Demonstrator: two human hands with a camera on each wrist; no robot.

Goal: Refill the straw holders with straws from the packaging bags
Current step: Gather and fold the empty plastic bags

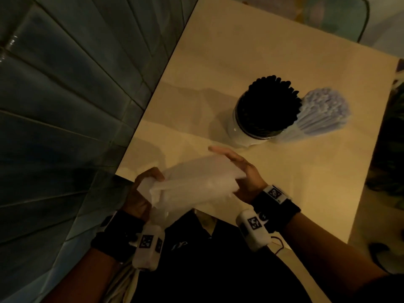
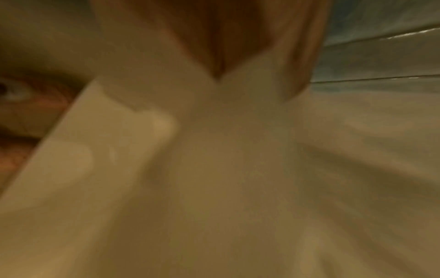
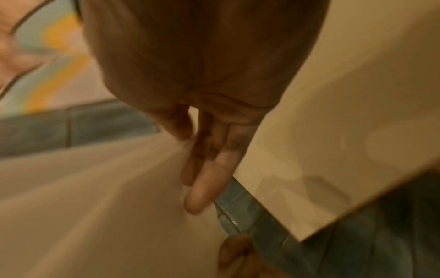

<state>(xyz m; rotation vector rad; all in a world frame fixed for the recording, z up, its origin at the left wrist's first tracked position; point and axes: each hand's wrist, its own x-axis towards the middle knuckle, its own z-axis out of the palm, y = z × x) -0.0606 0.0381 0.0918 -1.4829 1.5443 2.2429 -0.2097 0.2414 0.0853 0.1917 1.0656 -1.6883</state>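
A pale translucent packaging bag (image 1: 196, 182) hangs over the near edge of the cream table (image 1: 273, 51). My left hand (image 1: 145, 186) grips its bunched left end, fingers curled round the plastic. With straight fingers, my right hand (image 1: 236, 169) lies flat against the bag's right side. The bag (image 2: 238, 188) fills the blurred left wrist view, and the right wrist view shows my extended fingers (image 3: 209, 169) along the bag (image 3: 95, 206). Farther back stands a clear holder (image 1: 240, 130) packed with black straws (image 1: 269, 103). A bundle of pale blue straws (image 1: 321, 112) leans beside it.
A dark teal tiled wall (image 1: 65, 106) runs along the table's left edge. The table surface stretches bare beyond the holder toward a chair (image 1: 338, 16) at the far end. A dark object (image 1: 393, 127) borders the table's right side.
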